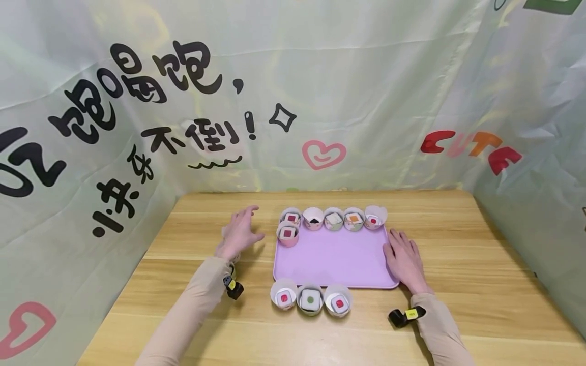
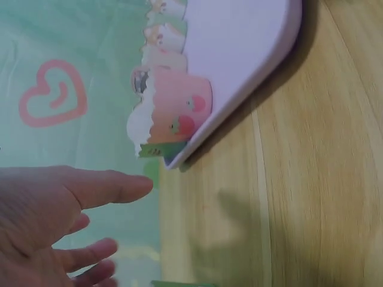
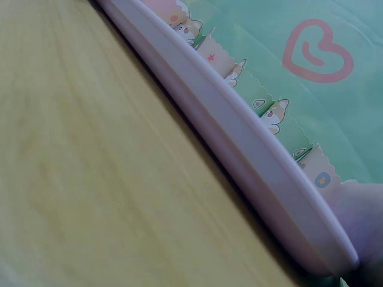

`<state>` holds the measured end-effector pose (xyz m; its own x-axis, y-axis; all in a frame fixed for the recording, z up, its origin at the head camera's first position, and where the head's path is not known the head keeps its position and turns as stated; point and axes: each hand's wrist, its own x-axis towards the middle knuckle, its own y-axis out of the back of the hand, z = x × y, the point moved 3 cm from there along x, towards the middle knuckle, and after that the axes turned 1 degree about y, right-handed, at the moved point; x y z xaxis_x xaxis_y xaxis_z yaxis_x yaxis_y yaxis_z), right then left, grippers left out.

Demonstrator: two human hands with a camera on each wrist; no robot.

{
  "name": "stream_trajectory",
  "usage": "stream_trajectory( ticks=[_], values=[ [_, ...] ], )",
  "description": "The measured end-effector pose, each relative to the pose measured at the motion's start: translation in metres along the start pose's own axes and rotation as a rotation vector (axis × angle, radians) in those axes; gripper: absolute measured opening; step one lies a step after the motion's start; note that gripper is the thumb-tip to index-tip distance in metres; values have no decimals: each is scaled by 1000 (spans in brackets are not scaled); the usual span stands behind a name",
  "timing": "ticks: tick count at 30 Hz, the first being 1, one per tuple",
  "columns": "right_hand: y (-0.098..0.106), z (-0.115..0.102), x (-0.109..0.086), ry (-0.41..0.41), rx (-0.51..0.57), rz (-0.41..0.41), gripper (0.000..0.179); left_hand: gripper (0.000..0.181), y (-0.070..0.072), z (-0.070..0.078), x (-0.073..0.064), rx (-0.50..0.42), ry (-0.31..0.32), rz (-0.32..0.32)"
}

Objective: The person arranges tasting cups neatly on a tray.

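My left hand (image 1: 239,233) hovers over the table left of the tray, fingers apart and nothing between them. Pale bits of something half hidden show behind it. My right hand (image 1: 405,258) rests on the right rim of a lilac tray (image 1: 336,259), fingers fairly straight. Along the tray's back edge stands a row of small paper cups, among them one with an orange-marked square piece (image 1: 353,218). A pink cup (image 1: 288,239) stands before the leftmost one. In the left wrist view, a pink strawberry-print cup (image 2: 185,107) sits at the tray corner, apart from my thumb.
Three more cups stand on the wooden table (image 1: 206,325) before the tray: a left one (image 1: 283,295), a middle one with a green-dotted piece (image 1: 311,300), and a right one (image 1: 338,301). A printed cloth (image 1: 366,101) hangs behind the table and at its sides.
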<state>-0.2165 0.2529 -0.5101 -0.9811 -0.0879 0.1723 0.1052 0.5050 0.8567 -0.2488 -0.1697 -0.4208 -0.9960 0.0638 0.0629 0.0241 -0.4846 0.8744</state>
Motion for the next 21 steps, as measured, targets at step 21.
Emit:
stream_trajectory(
  ticks=[21],
  values=[
    [1,-2,-2,-8,-4,-12,53,90,11,-36,0,-42,295,-153]
  ],
)
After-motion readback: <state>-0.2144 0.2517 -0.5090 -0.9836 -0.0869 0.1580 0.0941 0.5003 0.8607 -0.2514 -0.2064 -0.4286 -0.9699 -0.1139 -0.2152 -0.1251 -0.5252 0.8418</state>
